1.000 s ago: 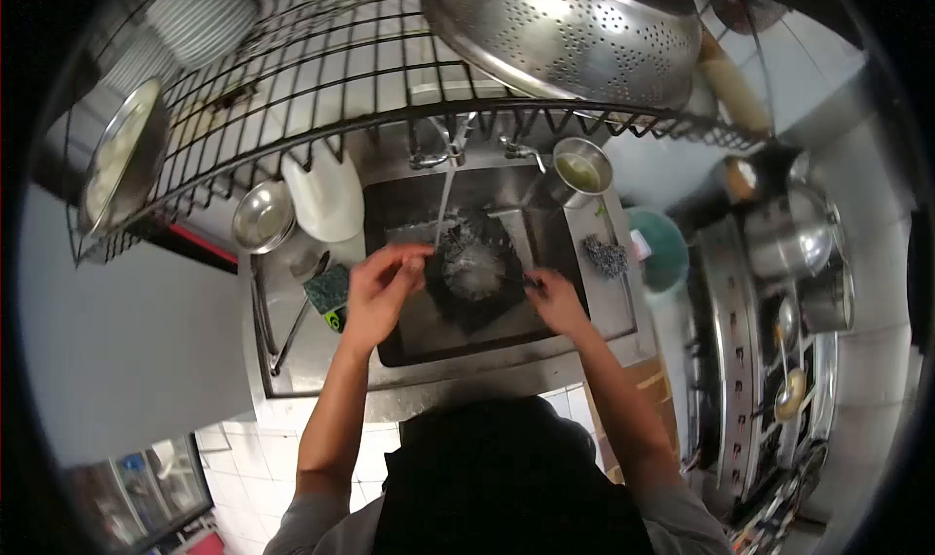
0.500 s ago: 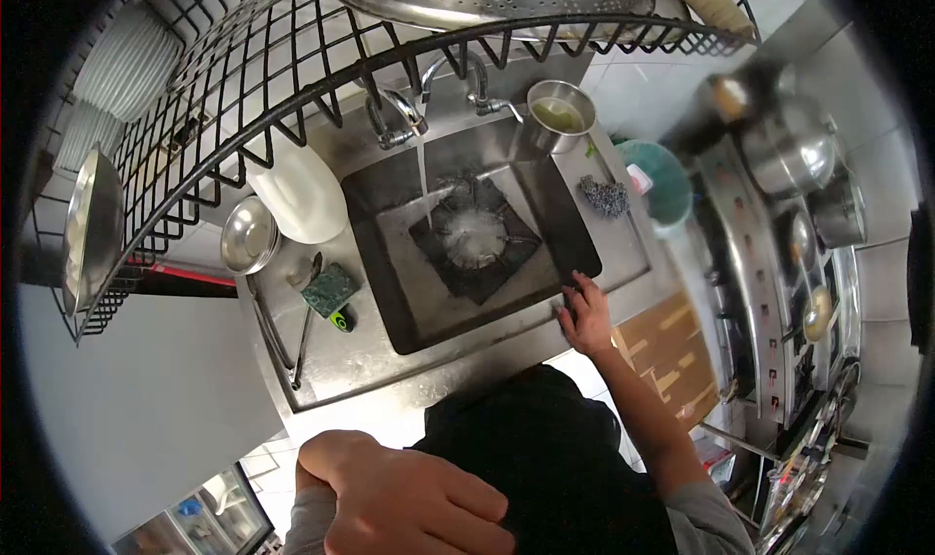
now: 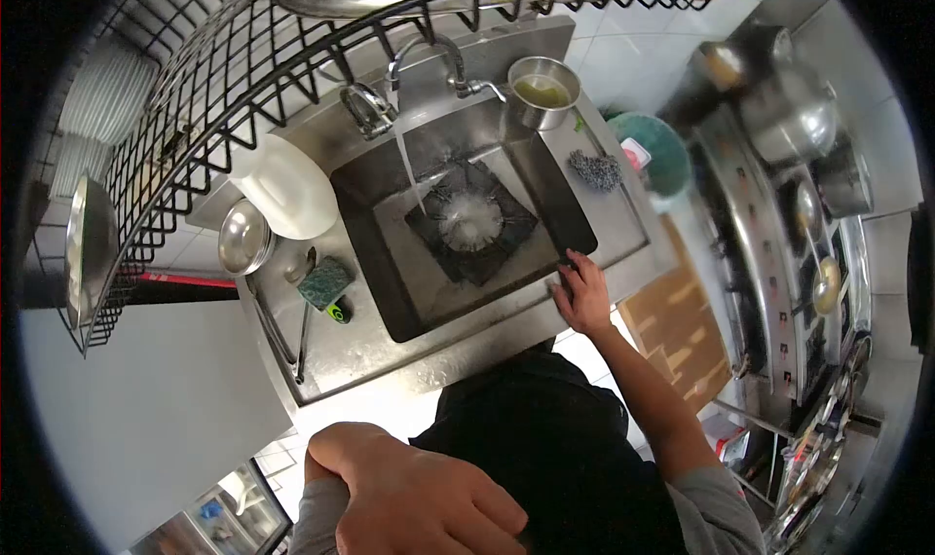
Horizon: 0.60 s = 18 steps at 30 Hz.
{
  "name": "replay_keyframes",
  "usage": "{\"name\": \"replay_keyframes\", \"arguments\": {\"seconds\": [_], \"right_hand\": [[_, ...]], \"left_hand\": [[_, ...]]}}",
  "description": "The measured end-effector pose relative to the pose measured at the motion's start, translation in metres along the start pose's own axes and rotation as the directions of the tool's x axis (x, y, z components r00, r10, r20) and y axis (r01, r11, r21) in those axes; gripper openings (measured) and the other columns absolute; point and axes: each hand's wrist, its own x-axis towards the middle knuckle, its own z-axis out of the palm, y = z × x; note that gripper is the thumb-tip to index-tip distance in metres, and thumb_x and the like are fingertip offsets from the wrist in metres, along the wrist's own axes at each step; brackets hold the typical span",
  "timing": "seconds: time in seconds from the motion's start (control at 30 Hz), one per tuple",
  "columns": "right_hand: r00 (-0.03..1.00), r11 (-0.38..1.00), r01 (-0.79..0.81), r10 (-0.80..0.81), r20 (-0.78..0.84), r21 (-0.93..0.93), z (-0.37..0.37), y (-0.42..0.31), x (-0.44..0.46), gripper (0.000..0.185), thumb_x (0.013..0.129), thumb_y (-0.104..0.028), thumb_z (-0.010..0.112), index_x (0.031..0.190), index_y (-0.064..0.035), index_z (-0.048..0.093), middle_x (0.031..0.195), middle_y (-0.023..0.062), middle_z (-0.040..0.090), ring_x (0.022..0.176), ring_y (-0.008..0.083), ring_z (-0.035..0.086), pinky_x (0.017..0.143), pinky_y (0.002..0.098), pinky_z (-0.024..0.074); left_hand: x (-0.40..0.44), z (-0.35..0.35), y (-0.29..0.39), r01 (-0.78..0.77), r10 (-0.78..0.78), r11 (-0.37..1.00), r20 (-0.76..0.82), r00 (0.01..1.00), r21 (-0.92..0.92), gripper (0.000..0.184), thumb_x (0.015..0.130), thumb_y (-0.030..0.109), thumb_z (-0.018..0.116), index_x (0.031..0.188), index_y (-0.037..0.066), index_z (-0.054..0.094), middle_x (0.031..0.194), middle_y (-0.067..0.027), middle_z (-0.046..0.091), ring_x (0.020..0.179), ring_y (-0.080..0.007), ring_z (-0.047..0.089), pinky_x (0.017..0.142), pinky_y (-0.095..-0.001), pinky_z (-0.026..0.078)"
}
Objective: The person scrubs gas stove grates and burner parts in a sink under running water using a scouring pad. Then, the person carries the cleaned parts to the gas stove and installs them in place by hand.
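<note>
Water runs from the faucet [image 3: 368, 110] into the metal sink [image 3: 390, 297]. Inside the sink lies a dark, square stove grate [image 3: 506, 234], with water pooled round its centre. My right hand [image 3: 584, 295] rests on the sink's front right edge, fingers apart and holding nothing. My left hand [image 3: 429, 501] is raised close to the camera in front of the black apron [image 3: 545, 448]; its back shows, its fingers curl down and their tips are hidden. A green scouring pad [image 3: 325, 282] sits left of the sink, near tongs [image 3: 278, 336].
A white jug [image 3: 290, 190] and metal bowls [image 3: 245, 237] stand left of the sink. At its back right is a pot of liquid [image 3: 542, 92], with steel wool [image 3: 594, 170] nearby. A wire rack [image 3: 321, 58] hangs above. The stove [image 3: 769, 292] stands at right.
Both hands have left the sink and the grate. My left hand has come back near the camera; my right hand let go of a small dark thing and moved to the edge. The view has shifted.
</note>
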Motion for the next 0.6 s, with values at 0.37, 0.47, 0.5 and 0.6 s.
{"name": "replay_keyframes", "arguments": {"seconds": [0.37, 0.47, 0.5, 0.6], "right_hand": [[1.000, 1.000, -0.002, 0.002, -0.023, 0.026, -0.001, 0.000, 0.002, 0.036, 0.081, -0.022, 0.070, 0.109, -0.0016, 0.061, 0.129, 0.0179, 0.052, 0.118, 0.0369, 0.049, 0.096, 0.0464, 0.0406], [1.000, 1.000, -0.010, 0.010, -0.023, 0.020, -0.004, -0.003, 0.002, 0.035, 0.081, -0.022, 0.069, 0.108, -0.0016, 0.062, 0.128, 0.0178, 0.052, 0.118, 0.0359, 0.049, 0.095, 0.0460, 0.0414], [0.999, 1.000, -0.021, 0.022, -0.030, 0.015, -0.004, -0.003, 0.001, 0.035, 0.081, -0.022, 0.069, 0.108, -0.0016, 0.062, 0.128, 0.0178, 0.052, 0.118, 0.0359, 0.049, 0.095, 0.0460, 0.0414], [0.999, 1.000, -0.017, 0.016, -0.034, -0.011, -0.003, -0.002, 0.002, 0.035, 0.082, -0.022, 0.069, 0.109, -0.0014, 0.062, 0.127, 0.0174, 0.052, 0.115, 0.0351, 0.050, 0.094, 0.0454, 0.0419]], "left_hand": [[0.013, -0.009, -0.021, 0.041, -0.038, 0.993, 0.029, 0.999, -0.115, 0.020, 0.091, 0.014, 0.063, 0.107, 0.026, 0.068, 0.055, -0.0026, 0.048, 0.043, -0.0107, 0.040, 0.040, -0.0250, 0.021], [0.015, -0.015, -0.026, 0.049, -0.040, 0.992, 0.083, 0.996, -0.119, 0.022, 0.091, 0.017, 0.064, 0.111, 0.026, 0.067, 0.060, -0.0060, 0.055, 0.047, -0.0131, 0.047, 0.041, -0.0255, 0.029], [0.013, -0.018, -0.028, 0.053, -0.041, 0.990, 0.091, 0.995, -0.131, 0.022, 0.091, 0.017, 0.064, 0.111, 0.026, 0.067, 0.060, -0.0060, 0.055, 0.047, -0.0131, 0.047, 0.041, -0.0255, 0.029], [-0.005, -0.038, -0.042, 0.531, -0.490, 0.826, -0.226, 0.842, 0.187, 0.016, 0.089, 0.024, 0.062, 0.089, 0.009, 0.066, 0.071, -0.0081, 0.063, 0.063, -0.0187, 0.058, 0.057, -0.0305, 0.045]]}}
